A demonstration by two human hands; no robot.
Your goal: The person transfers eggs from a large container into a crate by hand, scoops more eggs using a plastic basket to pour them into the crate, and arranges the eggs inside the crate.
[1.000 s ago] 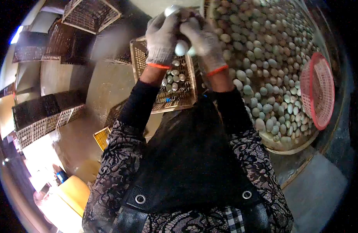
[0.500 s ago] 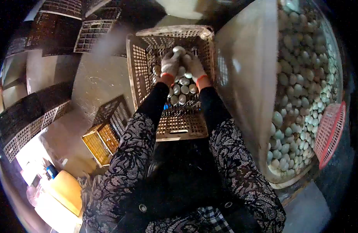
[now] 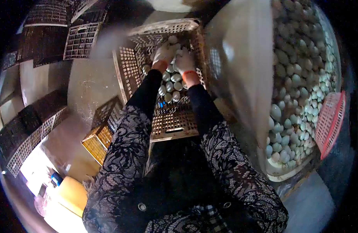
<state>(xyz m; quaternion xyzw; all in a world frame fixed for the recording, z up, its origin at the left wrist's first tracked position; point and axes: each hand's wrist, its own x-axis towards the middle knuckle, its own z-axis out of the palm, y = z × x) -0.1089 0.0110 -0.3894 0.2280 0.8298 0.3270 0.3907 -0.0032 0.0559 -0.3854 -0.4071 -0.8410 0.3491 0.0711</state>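
Several pale eggs (image 3: 172, 86) lie on the floor of the perforated plastic crate (image 3: 126, 68), bunched about its middle, with a few more around the hands. By our judgement the work in the crate is at an early stage: what we see looks like one loose layer, its holed floor shows toward the near end, and most of its depth is not taken up. Far more eggs (image 3: 297, 83) lie heaped in the large tub (image 3: 241, 66) to the right, so much appears left there.

We find both gloved hands down inside the crate, close beside each other toward its far end. The left hand (image 3: 163, 53) and the right hand (image 3: 184, 61) have bent fingers around or against pale, rounded shapes, but we cannot tell whether either grips an egg or merely rests on it.

The fingertips are hard to separate from the whitish eggs, and the gloves cover whatever lies beneath them. We cannot make out what the small blue patch (image 3: 161, 104) in the crate is. The tub runs out of view at the top, its depth is hidden, and we cannot tell whether the pink basket (image 3: 329, 126) touches its edge. Glare washes out the lower left.
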